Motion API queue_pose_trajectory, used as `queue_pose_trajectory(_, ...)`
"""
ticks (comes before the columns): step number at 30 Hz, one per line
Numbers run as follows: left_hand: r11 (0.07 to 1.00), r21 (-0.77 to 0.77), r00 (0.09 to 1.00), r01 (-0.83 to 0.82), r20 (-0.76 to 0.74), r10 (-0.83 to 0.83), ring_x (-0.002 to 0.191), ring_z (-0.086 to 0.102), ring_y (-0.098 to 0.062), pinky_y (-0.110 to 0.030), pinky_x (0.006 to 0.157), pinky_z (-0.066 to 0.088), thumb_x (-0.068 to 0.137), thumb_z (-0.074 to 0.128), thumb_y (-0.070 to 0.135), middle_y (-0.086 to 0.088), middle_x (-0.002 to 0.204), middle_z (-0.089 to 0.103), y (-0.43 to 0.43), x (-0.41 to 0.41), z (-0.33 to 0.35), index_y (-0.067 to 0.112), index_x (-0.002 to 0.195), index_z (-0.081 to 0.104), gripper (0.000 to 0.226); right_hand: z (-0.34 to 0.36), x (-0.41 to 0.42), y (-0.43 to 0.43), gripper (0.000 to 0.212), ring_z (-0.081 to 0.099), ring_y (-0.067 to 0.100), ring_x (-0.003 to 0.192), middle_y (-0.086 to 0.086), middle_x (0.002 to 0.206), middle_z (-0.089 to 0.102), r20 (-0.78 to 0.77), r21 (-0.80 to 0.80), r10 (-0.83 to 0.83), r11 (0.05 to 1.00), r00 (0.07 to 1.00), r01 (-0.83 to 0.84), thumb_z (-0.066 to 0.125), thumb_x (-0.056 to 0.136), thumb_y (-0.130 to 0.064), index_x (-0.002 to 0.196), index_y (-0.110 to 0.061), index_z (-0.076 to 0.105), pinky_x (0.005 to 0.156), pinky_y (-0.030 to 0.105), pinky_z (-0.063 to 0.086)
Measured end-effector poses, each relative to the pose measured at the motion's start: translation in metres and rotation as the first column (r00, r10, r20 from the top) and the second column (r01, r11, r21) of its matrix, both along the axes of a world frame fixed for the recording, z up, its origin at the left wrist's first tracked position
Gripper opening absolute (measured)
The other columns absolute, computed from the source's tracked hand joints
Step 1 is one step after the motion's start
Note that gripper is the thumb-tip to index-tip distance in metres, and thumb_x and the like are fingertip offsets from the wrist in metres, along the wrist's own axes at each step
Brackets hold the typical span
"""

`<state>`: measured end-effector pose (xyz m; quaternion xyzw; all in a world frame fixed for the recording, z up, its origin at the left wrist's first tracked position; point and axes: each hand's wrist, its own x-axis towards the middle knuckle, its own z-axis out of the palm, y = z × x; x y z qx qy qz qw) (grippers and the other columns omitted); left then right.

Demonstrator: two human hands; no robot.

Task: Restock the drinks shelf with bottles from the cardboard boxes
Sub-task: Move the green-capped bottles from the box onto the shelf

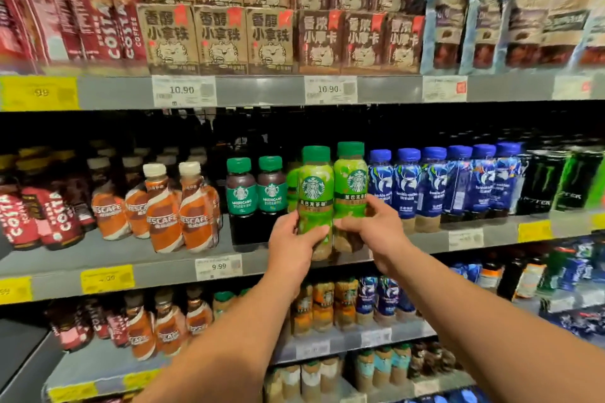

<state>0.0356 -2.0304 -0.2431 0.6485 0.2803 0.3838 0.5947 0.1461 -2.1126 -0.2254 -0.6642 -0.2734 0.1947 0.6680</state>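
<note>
Up and right of the 9.99 price tag [218, 266], the left hand [291, 238] has its grip round one light-green Starbucks bottle [316, 193], and the right hand [379, 232] grips a second bottle [351, 186] touching it. Two Starbucks AMERICANO bottles [242, 202] stand above the tag. Possibly a third light-green one is behind.

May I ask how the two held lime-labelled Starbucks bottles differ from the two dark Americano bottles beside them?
The lime-labelled Starbucks bottles have lime wraps; the dark Americano bottles have teal ones. The lime pair holds pale brown liquid, the Americano pair near-black. The left hand and right hand grip the lime pair; the Americano pair stands untouched. Both have green caps.
</note>
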Motion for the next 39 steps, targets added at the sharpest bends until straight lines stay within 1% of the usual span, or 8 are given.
queue_pose_trajectory(7,0.97,0.12,0.975,-0.212,-0.043,0.218,0.105,0.057,-0.019,-0.034,0.095,0.046,0.08,0.073,0.011,-0.002,0.111,0.057,0.01,0.028,-0.008,0.016,0.116,0.063,0.038,-0.011,0.026,0.028,0.05,0.068,0.02,0.094,0.004,0.099,0.072,0.044,0.034,0.027,0.999,0.999,-0.028,0.08,0.065,0.006,0.108,-0.016,0.066,0.089,0.042,0.054)
queue_pose_trajectory(12,0.92,0.208,0.936,-0.333,-0.043,0.349,0.096,0.051,-0.011,-0.019,0.084,0.038,0.079,0.073,0.007,0.0,0.107,0.055,0.01,0.042,-0.018,0.013,0.118,0.063,0.041,-0.019,0.032,0.041,0.047,0.068,0.018,0.09,0.0,0.096,0.072,0.082,-0.001,0.004,1.0,0.997,-0.004,0.082,0.065,0.002,0.104,-0.017,0.066,0.088,0.043,0.055)
queue_pose_trajectory(16,0.905,0.189,0.917,-0.382,-0.048,0.397,0.096,0.055,-0.011,-0.023,0.084,0.043,0.081,0.072,0.012,0.001,0.11,0.059,0.013,0.053,-0.021,0.017,0.12,0.062,0.041,-0.02,0.041,0.044,0.042,0.068,0.017,0.087,-0.003,0.091,0.072,0.158,-0.038,-0.029,0.999,0.987,0.036,0.086,0.062,-0.008,0.097,-0.021,0.068,0.086,0.043,0.055)
queue_pose_trajectory(20,0.894,0.179,0.9,-0.41,-0.08,0.429,0.102,0.06,-0.016,-0.034,0.091,0.05,0.084,0.07,0.021,0.0,0.114,0.064,0.021,0.063,-0.025,0.021,0.125,0.06,0.043,-0.021,0.043,0.049,0.037,0.067,0.016,0.085,-0.003,0.089,0.072,0.233,-0.05,-0.067,0.995,0.97,0.081,0.086,0.063,-0.013,0.094,-0.02,0.068,0.08,0.034,0.055)
queue_pose_trajectory(27,0.866,0.23,0.871,-0.443,-0.119,0.477,0.101,0.06,-0.016,-0.025,0.082,0.044,0.086,0.067,0.021,0.003,0.109,0.066,0.027,0.071,-0.025,0.022,0.124,0.059,0.039,-0.03,0.045,0.057,0.036,0.059,0.01,0.078,-0.006,0.085,0.066,0.269,-0.141,-0.087,0.982,0.959,0.128,0.086,0.065,-0.018,0.096,-0.018,0.067,0.068,0.023,0.042)
queue_pose_trajectory(30,0.856,0.258,0.858,-0.448,-0.146,0.493,0.1,0.062,-0.017,-0.03,0.083,0.049,0.086,0.066,0.02,0.003,0.107,0.067,0.025,0.073,-0.032,0.023,0.121,0.059,0.036,-0.033,0.048,0.058,0.032,0.053,0.002,0.07,-0.009,0.082,0.062,0.297,-0.136,-0.07,0.984,0.952,0.115,0.084,0.068,-0.018,0.094,-0.021,0.065,0.057,0.016,0.037)
queue_pose_trajectory(35,0.829,0.324,0.819,-0.456,-0.211,0.533,0.1,0.062,-0.02,-0.034,0.083,0.05,0.087,0.064,0.026,0.0,0.107,0.067,0.027,0.074,-0.04,0.02,0.121,0.056,0.035,-0.037,0.048,0.057,0.037,0.062,0.007,0.081,-0.009,0.087,0.068,0.353,-0.136,-0.015,0.988,0.936,0.068,0.083,0.068,-0.02,0.099,-0.024,0.063,0.067,0.019,0.043)
queue_pose_trajectory(39,0.818,0.352,0.832,-0.456,-0.158,0.532,0.098,0.061,-0.021,-0.041,0.083,0.052,0.085,0.066,0.026,-0.001,0.105,0.065,0.024,0.073,-0.044,0.02,0.118,0.058,0.034,-0.041,0.046,0.052,0.037,0.057,0.004,0.078,-0.017,0.083,0.061,0.399,-0.138,0.014,0.989,0.917,0.045,0.076,0.072,-0.014,0.096,-0.032,0.055,0.061,0.009,0.037)
